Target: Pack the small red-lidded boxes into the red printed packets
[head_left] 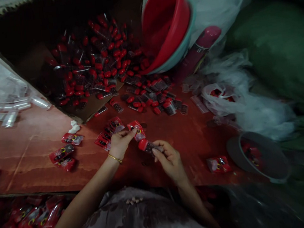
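Observation:
My left hand [121, 142], with a gold bangle at the wrist, pinches a small red printed packet [136, 130] between thumb and fingers. Just right of it, my right hand [168, 158] grips a clear little bottle with a red cap [147, 146], dark contents showing through its wall. The cap points toward the packet, close to its lower edge; I cannot tell whether they touch. Under and beside my left hand lie several more red packets [104, 139] on the red tabletop [92, 166].
A cardboard box [26, 65] on its side spills red-capped bottles [109, 60] onto the table. Red and teal basins [165, 26] lean at its right, beside a pink spray can [199, 48]. Finished-looking packets [61, 154] lie left; a grey tub [258, 157] stands right. Clear tubes [9, 113] lie far left.

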`<state>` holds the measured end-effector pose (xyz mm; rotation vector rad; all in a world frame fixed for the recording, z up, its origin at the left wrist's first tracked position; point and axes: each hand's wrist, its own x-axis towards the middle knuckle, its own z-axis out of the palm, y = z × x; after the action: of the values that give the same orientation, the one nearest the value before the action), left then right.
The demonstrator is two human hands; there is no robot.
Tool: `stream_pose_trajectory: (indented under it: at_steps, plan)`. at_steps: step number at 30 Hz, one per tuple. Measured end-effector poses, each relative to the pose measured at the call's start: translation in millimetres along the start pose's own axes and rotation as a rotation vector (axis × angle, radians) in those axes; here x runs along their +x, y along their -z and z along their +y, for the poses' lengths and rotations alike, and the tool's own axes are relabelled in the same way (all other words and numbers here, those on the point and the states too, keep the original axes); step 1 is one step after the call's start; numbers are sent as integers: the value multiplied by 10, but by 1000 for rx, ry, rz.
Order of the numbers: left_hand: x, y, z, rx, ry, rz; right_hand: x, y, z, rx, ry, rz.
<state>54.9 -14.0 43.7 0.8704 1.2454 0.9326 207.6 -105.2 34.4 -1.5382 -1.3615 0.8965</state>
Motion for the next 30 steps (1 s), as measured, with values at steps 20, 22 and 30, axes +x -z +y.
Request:
stream_pose_trajectory:
  at_steps: [20,22,30]
  plan:
    - [-92,-89,-112,-245,24,-137,88,-225,19,337,-104,97]
    - [-109,-117,-135,-288,45,-133,97,-273,-3,337,-104,136]
    - [-175,-170,-245,-376,9,-101,66,-539,-24,421,-127,223]
